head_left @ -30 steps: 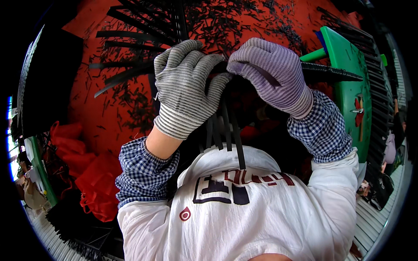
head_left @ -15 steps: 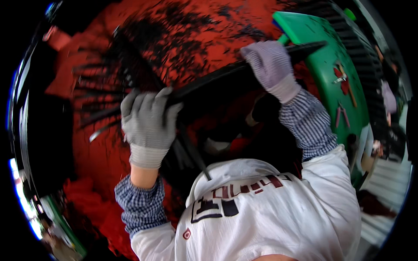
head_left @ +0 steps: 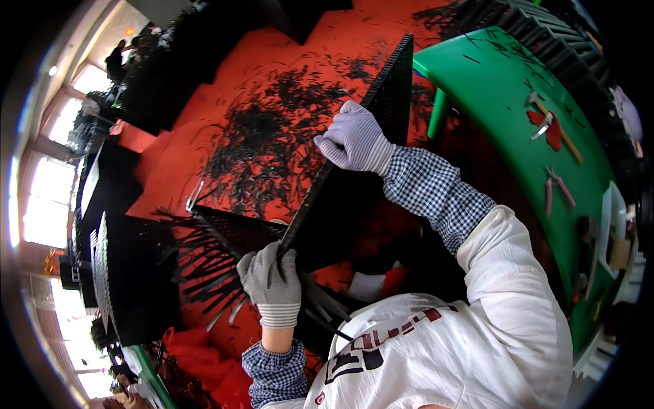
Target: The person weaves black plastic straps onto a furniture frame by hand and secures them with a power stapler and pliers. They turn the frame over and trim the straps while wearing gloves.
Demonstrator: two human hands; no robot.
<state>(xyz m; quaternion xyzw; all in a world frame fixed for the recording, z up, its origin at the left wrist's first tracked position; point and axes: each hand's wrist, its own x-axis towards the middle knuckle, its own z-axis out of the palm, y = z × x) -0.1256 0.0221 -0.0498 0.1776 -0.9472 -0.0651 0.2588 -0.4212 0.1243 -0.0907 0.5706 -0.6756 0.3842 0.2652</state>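
- red floor (head_left: 160, 174); black scraps (head_left: 262, 129) toward eleven o'clock
- panel (head_left: 392, 99): mid-view, edge swung steeper toward one o'clock, probably easing access to its strips (head_left: 216, 281) at eight
- left hand (head_left: 274, 281), seven o'clock: curled on its corner
- right hand (head_left: 357, 140), one o'clock: closed over its rim

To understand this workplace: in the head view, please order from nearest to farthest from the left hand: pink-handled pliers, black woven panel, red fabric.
From the left hand:
1. Black woven panel, lower end touching the hand.
2. Red fabric, lower left.
3. Pink-handled pliers, far right, on the green table.
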